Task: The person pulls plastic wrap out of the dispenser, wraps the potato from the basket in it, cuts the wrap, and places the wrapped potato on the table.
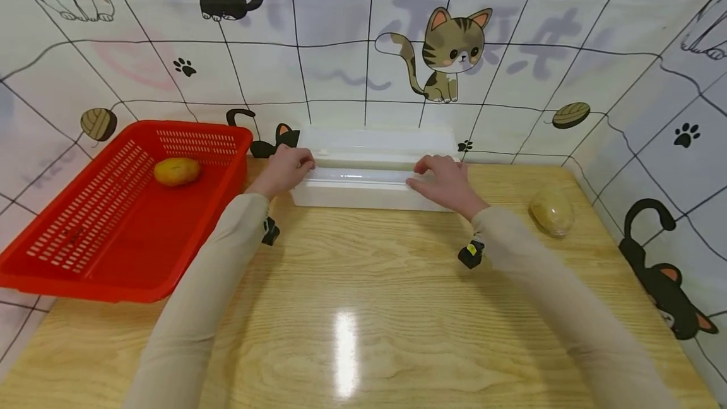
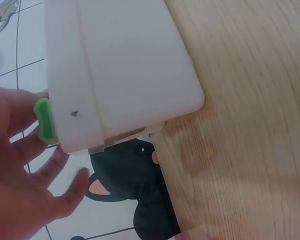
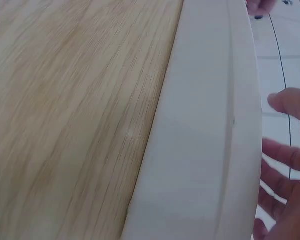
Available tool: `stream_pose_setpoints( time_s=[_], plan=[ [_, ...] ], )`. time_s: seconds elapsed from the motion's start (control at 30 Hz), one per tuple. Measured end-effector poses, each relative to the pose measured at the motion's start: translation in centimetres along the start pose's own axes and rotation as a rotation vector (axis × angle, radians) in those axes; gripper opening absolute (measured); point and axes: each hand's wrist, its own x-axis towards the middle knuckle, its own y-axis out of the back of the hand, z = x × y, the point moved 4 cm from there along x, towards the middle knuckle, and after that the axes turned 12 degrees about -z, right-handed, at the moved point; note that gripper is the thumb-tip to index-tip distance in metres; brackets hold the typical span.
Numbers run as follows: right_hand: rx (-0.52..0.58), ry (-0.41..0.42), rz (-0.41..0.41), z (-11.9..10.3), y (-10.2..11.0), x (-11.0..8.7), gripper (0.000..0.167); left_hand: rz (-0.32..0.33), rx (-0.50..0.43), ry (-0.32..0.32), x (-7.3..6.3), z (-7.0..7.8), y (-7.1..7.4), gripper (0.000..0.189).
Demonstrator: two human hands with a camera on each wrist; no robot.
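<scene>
A long white cling film box [image 1: 369, 198] stands at the back of the table with its lid [image 1: 375, 139] raised. Inside it lies a shiny film roll [image 1: 358, 174]. My left hand [image 1: 283, 169] is at the box's left end, where thumb and finger pinch a small green slider [image 2: 46, 121] on the edge; the hand hides it from the head view. Over the right part of the box is my right hand [image 1: 445, 180], fingers loosely bent and spread. In the right wrist view its thumb [image 3: 285, 101] stands apart from the fingers, beside the box's long edge.
To the left stands a red plastic basket [image 1: 130, 257] with a yellow mango [image 1: 177, 171] in it. A yellow fruit in clear film [image 1: 552, 210] lies on the wooden table [image 1: 363, 308] at right. A cat-print sheet [image 1: 335, 74] rises directly behind the box.
</scene>
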Motion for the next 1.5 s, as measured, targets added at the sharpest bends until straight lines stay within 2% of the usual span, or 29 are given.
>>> stream_pose_setpoints(
  time_s=[0.1,0.2,0.4,0.53,0.73,1.03,1.23,1.37,1.5],
  plan=[
    [-0.05,-0.039,-0.007,-1.2,-0.3,1.0,0.036,0.012,-0.01,-0.008,0.1,0.1,0.0,0.016],
    [-0.073,-0.065,-0.013,-1.6,-0.1,1.6,0.032,0.005,-0.027,-0.014,0.1,0.4,0.0,0.015],
    [-0.109,-0.076,-0.079,0.2,1.1,1.4,0.02,0.017,0.003,-0.022,-0.1,0.8,0.2,0.014],
    [-0.151,-0.062,-0.08,1.7,2.1,0.9,0.012,0.038,0.023,-0.02,-0.3,0.8,0.6,0.012],
    [-0.153,0.038,-0.048,2.7,2.8,0.1,0.009,0.02,-0.002,-0.016,-0.3,0.9,1.0,0.012],
    [-0.009,0.143,-0.068,3.0,3.3,-0.6,0.012,0.014,-0.023,-0.066,-0.3,1.2,1.5,0.011],
    [0.027,0.227,-0.002,2.6,3.9,-0.5,0.01,0.013,-0.061,-0.053,-0.3,1.1,1.8,0.013],
    [0.027,0.256,0.03,2.5,4.4,-0.4,0.012,0.026,-0.084,-0.048,-0.1,0.9,2.1,0.015],
    [0.006,0.241,0.048,2.0,5.1,-0.4,0.013,0.061,-0.083,-0.04,0.2,0.7,2.5,0.015]
  ],
)
